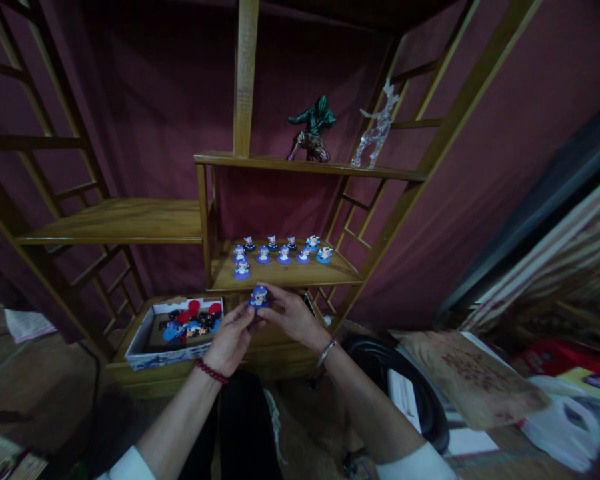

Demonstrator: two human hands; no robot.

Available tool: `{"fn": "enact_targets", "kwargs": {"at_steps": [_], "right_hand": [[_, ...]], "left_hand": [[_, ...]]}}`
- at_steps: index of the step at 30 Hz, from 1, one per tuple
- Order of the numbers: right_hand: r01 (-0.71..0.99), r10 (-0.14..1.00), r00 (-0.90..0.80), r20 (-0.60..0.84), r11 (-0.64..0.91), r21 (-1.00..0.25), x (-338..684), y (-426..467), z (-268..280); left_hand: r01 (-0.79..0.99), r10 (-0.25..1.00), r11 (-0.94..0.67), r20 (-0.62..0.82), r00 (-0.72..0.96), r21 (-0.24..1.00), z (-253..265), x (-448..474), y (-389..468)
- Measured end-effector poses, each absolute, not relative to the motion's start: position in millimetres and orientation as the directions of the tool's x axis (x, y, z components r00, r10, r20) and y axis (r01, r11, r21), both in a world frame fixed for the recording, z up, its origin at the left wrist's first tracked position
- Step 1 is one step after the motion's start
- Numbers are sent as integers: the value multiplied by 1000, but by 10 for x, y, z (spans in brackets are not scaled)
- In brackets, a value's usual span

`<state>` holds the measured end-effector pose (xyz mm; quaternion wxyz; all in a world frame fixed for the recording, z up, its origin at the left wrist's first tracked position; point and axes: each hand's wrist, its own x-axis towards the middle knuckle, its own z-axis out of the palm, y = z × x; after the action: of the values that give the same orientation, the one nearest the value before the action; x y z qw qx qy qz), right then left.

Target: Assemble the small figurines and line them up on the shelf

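Between the fingertips of both hands is a small purple-haired figurine (pixel 259 297) on a purple base, held upright just in front of the shelf edge. My left hand (pixel 235 337) grips it from the left, a red bead bracelet on that wrist. From the right, my right hand (pixel 293 313) pinches the same figurine; a silver bangle circles this wrist. Behind them, the low shelf (pixel 300 275) carries several small figurines in rows. Alone at the front left stands a purple figurine (pixel 242 269). Blue-based figurines (pixel 324 255) are at the right end, and dark-based ones (pixel 273 243) line the back.
An open cardboard box (pixel 150 333) with several red, blue and black figurines sits at lower left. On the upper shelf (pixel 280 162) are a green-and-bronze crouching statue (pixel 313 130) and a clear deer figure (pixel 377 127). A black tyre-like ring (pixel 433 407) and plastic bags (pixel 563 420) lie at right.
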<state>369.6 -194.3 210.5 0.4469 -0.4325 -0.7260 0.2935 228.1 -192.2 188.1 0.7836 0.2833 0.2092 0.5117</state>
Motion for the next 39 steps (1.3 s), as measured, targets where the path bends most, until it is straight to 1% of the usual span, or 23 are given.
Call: {"fn": "enact_targets", "kwargs": {"at_steps": [6, 10, 17, 25, 31, 36, 39], "right_hand": [[305, 903, -222, 369, 423, -853, 3784, -1916, 2111], [323, 911, -210, 355, 407, -854, 3818, -1915, 2193], [353, 904, -120, 409, 424, -834, 3906, -1815, 2196], [243, 930, -51, 364, 365, -899, 3957, -1645, 2134], [222, 913, -34, 405, 402, -888, 3996, -1486, 2055], [222, 907, -27, 420, 415, -882, 4010, -1360, 2029], [228, 897, -43, 439, 437, -870, 4036, -1260, 2000]], "left_hand": [[-659, 915, 316, -34, 402, 683, 1930, 2385, -1862], [-655, 911, 308, -16, 412, 690, 1947, 2447, -1801], [-636, 907, 297, -1, 422, 712, 2003, 2558, -1697], [-629, 926, 238, 22, 377, 740, 2010, 2585, -1605], [-535, 935, 185, 20, 355, 824, 1991, 2542, -1591], [-437, 941, 99, 58, 333, 894, 1988, 2556, -1598], [-389, 939, 80, 61, 338, 918, 1990, 2588, -1590]]}}
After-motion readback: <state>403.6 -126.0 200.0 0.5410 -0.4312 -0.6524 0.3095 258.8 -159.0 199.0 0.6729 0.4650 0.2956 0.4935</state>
